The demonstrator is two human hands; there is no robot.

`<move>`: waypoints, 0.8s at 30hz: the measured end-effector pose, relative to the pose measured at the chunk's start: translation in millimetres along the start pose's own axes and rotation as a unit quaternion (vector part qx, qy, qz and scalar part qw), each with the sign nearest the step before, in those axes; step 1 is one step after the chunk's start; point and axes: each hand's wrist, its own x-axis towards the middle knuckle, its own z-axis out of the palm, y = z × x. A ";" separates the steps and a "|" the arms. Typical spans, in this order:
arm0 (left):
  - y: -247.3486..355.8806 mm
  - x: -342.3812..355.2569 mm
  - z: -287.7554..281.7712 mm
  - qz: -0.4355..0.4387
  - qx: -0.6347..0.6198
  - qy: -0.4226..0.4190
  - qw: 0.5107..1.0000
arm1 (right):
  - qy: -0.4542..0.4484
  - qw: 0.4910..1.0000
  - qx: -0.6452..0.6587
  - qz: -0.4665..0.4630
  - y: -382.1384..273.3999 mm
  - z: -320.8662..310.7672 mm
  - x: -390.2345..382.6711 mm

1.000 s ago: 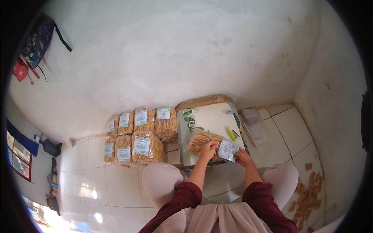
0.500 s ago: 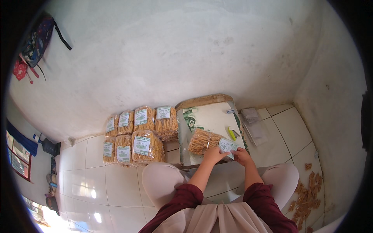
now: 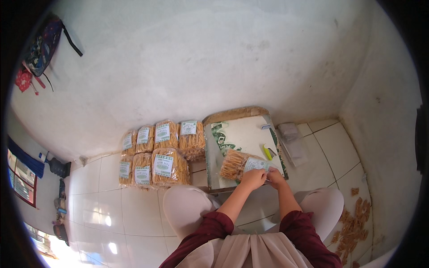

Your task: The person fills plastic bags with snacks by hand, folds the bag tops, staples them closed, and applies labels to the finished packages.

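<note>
A clear bag of brown stick snacks [image 3: 232, 164] lies on the low white board [image 3: 237, 134] in front of me, with a green and white label [image 3: 253, 162] at its right end. My left hand [image 3: 254, 178] is closed at the label end, gripping the bag. Close beside it, my right hand [image 3: 275, 176] pinches the same end of the bag, its fingertips partly hidden. A yellow-green stapler [image 3: 269, 152] rests on the board just beyond my hands, with a small pale object [image 3: 266, 127] near the far right corner.
Several filled snack bags [image 3: 166, 138] are stacked left of the board. Clear plastic bags [image 3: 290, 138] lie to its right by the wall [image 3: 214, 58]. Loose brown pieces [image 3: 357, 223] are on the tiled floor [image 3: 111, 219] at lower right. Backpacks [image 3: 40, 47] hang at upper left.
My left hand has moved right along the bag to its label end, and my right hand has drawn slightly left toward it. The bag has shifted slightly, its end now more covered by my fingers.
</note>
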 end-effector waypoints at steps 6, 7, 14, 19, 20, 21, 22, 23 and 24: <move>-9.7 -0.2 20.9 0.089 -0.023 0.028 0.995 | 0.008 0.999 -0.016 -0.034 13.8 -3.4 10.5; -14.3 0.1 23.4 0.103 -0.027 0.036 0.994 | -0.001 0.999 -0.009 -0.033 14.4 1.1 9.6; -9.7 -3.2 28.3 0.104 -0.091 0.011 0.990 | 0.012 0.997 -0.050 -0.051 16.8 -5.4 14.3; -76.6 5.1 8.0 0.054 0.008 0.330 0.942 | -0.045 0.999 -0.014 0.018 6.1 6.1 4.8; -91.8 2.3 7.8 -0.006 0.036 0.325 0.945 | -0.051 0.998 -0.009 0.034 -0.9 12.9 -1.1; -103.7 -0.9 8.8 -0.066 0.064 0.320 0.943 | -0.055 0.997 -0.004 0.048 -6.1 15.8 -4.5; -112.9 -3.9 13.0 -0.125 0.092 0.313 0.937 | -0.060 0.996 0.001 0.063 -10.2 20.3 -7.3; -109.4 -2.6 16.6 -0.125 0.096 0.301 0.941 | -0.050 0.997 -0.007 0.062 -9.6 15.9 -6.5; -106.2 -1.9 20.3 -0.126 0.101 0.289 0.944 | -0.041 0.997 -0.014 0.062 -8.1 13.1 -4.6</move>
